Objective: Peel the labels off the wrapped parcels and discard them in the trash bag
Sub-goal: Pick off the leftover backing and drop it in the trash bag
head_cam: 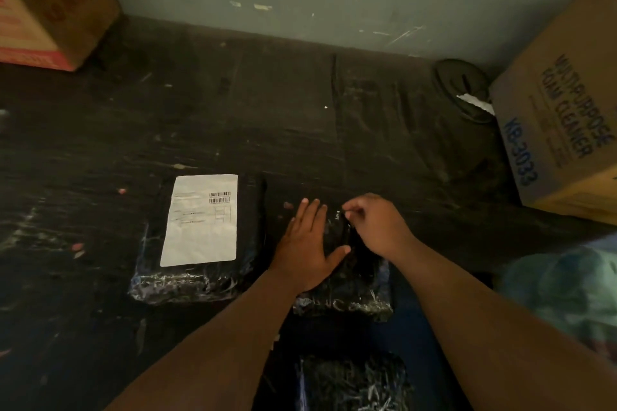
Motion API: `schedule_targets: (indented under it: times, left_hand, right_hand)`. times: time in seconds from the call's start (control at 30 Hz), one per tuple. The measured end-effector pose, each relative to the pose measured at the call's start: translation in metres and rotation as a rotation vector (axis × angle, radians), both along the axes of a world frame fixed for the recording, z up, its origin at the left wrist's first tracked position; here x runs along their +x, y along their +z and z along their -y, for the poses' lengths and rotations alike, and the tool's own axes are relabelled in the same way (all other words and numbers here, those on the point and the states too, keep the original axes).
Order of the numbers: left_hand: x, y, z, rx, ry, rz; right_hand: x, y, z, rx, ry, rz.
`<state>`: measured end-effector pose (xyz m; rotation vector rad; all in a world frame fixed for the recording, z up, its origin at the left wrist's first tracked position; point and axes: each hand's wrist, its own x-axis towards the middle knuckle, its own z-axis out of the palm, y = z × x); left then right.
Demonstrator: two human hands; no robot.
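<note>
Parcels wrapped in black lie on the dark floor; the middle parcel sits under both hands. Left hand presses flat, fingers spread; right hand pinches its far edge. A labelled parcel lies just left.

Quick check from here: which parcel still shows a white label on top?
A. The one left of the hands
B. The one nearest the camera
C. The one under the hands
A: the left parcel carries a white label; no label shows on the other two.
</note>
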<state>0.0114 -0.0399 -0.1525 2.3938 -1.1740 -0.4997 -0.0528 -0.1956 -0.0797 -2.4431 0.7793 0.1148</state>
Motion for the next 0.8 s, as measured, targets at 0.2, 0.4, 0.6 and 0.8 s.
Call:
schedule_targets:
  times: [0.2, 0.4, 0.6, 0.8]
  left_hand:
    - [-0.031, -0.005, -0.021, -0.032, 0.028, 0.009]
    - [-0.037, -0.002, -0.024, 0.003, 0.044, 0.002]
    - [-0.036, 0.003, -0.023, 0.051, 0.036, -0.015]
    - [-0.035, 0.005, -0.023, 0.068, 0.031, -0.023]
  right_hand:
    - [0.0, -0.012, -0.011, 0.203, -0.054, -0.063]
    - [-0.002, -0.006, -0.008, 0.234, -0.029, -0.129]
    - [0.005, 0.003, -0.01, 0.071, 0.1, -0.224]
    - [0.014, 0.009, -0.012, 0.013, 0.177, -0.336]
